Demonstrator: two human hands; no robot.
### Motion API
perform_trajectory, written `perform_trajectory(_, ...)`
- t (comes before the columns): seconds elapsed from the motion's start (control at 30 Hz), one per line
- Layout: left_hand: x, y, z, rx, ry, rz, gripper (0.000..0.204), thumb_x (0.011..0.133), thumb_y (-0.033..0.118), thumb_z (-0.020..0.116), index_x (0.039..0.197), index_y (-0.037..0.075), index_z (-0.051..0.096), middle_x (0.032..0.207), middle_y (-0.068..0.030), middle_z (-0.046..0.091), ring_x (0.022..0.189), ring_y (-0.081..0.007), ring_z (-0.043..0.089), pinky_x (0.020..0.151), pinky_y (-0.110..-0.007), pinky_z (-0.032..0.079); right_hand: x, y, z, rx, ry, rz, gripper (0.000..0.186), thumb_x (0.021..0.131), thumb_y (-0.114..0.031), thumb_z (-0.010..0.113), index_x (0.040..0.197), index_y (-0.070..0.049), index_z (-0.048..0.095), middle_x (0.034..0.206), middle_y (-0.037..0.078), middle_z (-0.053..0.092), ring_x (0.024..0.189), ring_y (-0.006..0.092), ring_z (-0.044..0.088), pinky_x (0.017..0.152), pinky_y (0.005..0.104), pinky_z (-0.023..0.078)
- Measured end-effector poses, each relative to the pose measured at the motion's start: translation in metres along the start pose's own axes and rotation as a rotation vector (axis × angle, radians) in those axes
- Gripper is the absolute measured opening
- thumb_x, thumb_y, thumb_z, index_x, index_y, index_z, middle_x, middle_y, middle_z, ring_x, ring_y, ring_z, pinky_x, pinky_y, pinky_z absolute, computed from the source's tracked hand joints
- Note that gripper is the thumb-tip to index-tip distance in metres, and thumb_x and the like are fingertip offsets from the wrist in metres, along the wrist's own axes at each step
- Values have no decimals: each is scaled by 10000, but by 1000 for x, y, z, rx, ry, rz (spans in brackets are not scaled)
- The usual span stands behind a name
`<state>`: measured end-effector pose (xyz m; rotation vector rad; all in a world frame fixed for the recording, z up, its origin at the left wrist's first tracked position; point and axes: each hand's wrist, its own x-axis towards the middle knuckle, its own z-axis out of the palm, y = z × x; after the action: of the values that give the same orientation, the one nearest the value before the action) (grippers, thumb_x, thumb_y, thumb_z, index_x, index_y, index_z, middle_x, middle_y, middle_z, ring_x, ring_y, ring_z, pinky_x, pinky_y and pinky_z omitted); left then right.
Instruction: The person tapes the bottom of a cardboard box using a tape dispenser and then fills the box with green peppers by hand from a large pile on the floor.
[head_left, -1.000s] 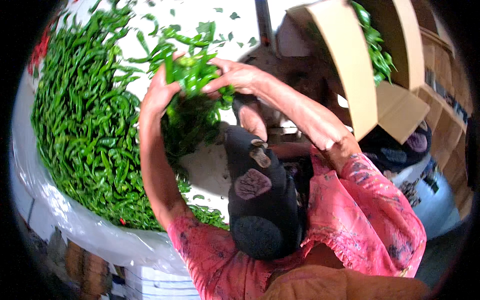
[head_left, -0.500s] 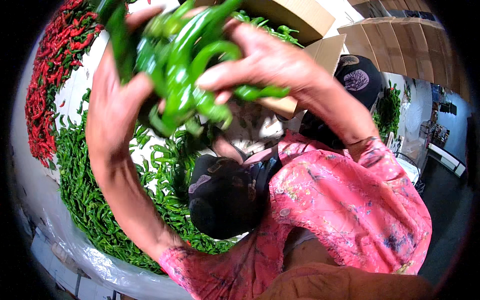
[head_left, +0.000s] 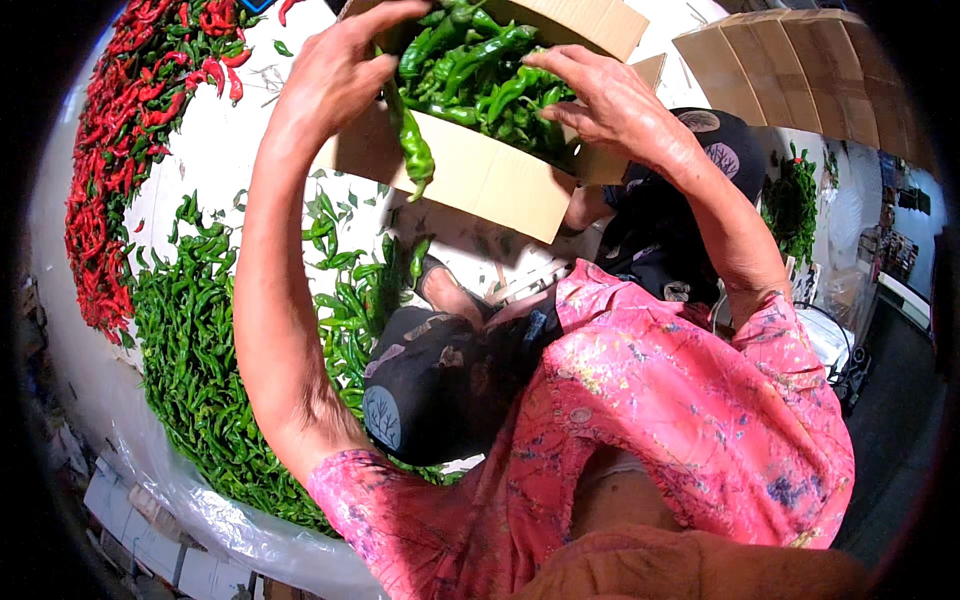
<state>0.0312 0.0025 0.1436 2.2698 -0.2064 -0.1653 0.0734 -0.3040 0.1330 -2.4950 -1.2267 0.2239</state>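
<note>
An open cardboard box (head_left: 490, 180) stands ahead of me, filled with green chili peppers (head_left: 480, 75). My left hand (head_left: 340, 75) is at its left side, thumb and index finger apart; its other fingers are partly hidden. One long green pepper (head_left: 412, 150) hangs below that thumb, in front of the box's near wall; whether it touches the hand I cannot tell. Over the right end of the peppers, my right hand (head_left: 610, 105) is open, fingers spread and their tips at the heap.
Left lie a large heap of green peppers (head_left: 190, 350) and a heap of red ones (head_left: 100, 220) on a pale sheet. Loose green peppers (head_left: 345, 290) lie near my knee. Folded cardboard (head_left: 800, 80) stands at the far right, beside another green pile (head_left: 795, 205).
Both hands held a bunch of green peppers up close before. Now the hands are lower and apart at the box, and the bunch is out of them.
</note>
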Motion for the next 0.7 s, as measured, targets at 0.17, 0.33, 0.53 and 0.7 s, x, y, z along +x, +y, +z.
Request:
perform_trajectory(0.17, -79, -19, 4, -413, 157, -197, 521, 896, -27, 560, 1410, 52, 518, 1340, -140, 591, 1227, -267, 583, 1009, -380, 507, -7, -41, -9, 92, -36, -77, 350, 852, -233, 701, 1153, -68, 630, 985, 159, 663, 918, 376, 653, 778, 467, 544)
perform_trajectory(0.33, -75, -2, 65, -69, 190, -185, 593, 867, 32, 673, 1406, 248, 549, 1159, -123, 657, 928, -207, 697, 788, -347, 605, -15, -79, 11, 263, -92, -124, 317, 842, -189, 705, 1115, -52, 621, 944, 164, 633, 893, 358, 643, 755, 446, 547)
perform_trajectory(0.53, -66, -2, 107, 110, 615, -13, 581, 844, 95, 719, 1393, 161, 542, 907, -160, 614, 802, -326, 639, 728, -427, 528, -18, -115, 29, 434, -166, -154, 235, 864, -133, 659, 1077, -45, 610, 900, 159, 598, 834, 386, 617, 702, 458, 508)
perform_trajectory(0.7, -89, -2, 93, -151, 706, 147, 465, 835, 25, 703, 1289, 97, 632, 997, -108, 686, 839, -214, 673, 767, -328, 550, -35, -133, 49, 505, -326, -89, 254, 863, -117, 666, 1098, -38, 613, 934, 176, 601, 849, 402, 620, 728, 468, 513)
